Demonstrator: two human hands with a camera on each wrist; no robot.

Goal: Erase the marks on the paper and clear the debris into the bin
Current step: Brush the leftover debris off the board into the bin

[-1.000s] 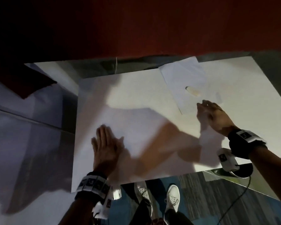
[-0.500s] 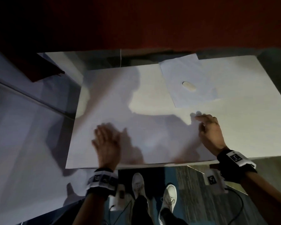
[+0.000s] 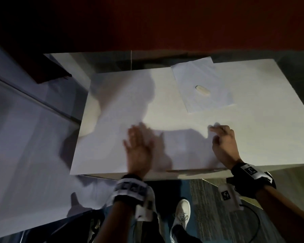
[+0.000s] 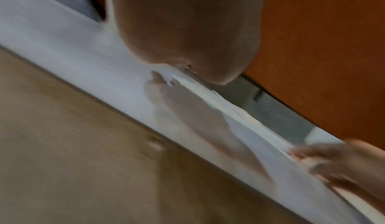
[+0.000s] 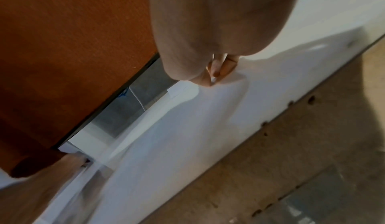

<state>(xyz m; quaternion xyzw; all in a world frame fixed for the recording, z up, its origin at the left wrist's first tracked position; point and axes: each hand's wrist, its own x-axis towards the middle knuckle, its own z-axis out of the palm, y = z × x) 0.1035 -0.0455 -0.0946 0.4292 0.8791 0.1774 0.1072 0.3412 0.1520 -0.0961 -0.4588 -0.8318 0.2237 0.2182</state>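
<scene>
Lying flat on the white table point(image 3: 253, 137), the sheet of paper point(image 3: 200, 81) serves as the reference point for this record; it sits at the table's far edge, turned at a slight angle, with one corner reaching just past that edge. A small pale oblong eraser point(image 3: 202, 89) rests on the paper, near its middle. No marks or debris can be made out on the sheet at this resolution.

The right hand point(image 3: 224, 146) is on the table on the near side of the paper, apart from it and not touching it. Its fingers point(image 3: 218, 129) are loosely curled, tips down toward the table surface. The right wrist view shows the fingertips point(image 5: 220, 69) bunched close together at the surface; whether they pinch anything cannot be told.

The left hand point(image 3: 139, 151) lies well to the left of the paper and nearer the table's front edge. It is flat, palm down, fingers straight and slightly spread, holding nothing. Motion blur softens its outline. In the left wrist view the heel of the left hand point(image 4: 187, 30) fills the upper frame above the table.

Both wrists carry black bands with white marker tags. Below the table's near edge a white shoe point(image 3: 182, 216) stands on patterned floor. A dark red wall point(image 3: 182, 23) runs beyond the paper's far side. No bin is identifiable in any view.
</scene>
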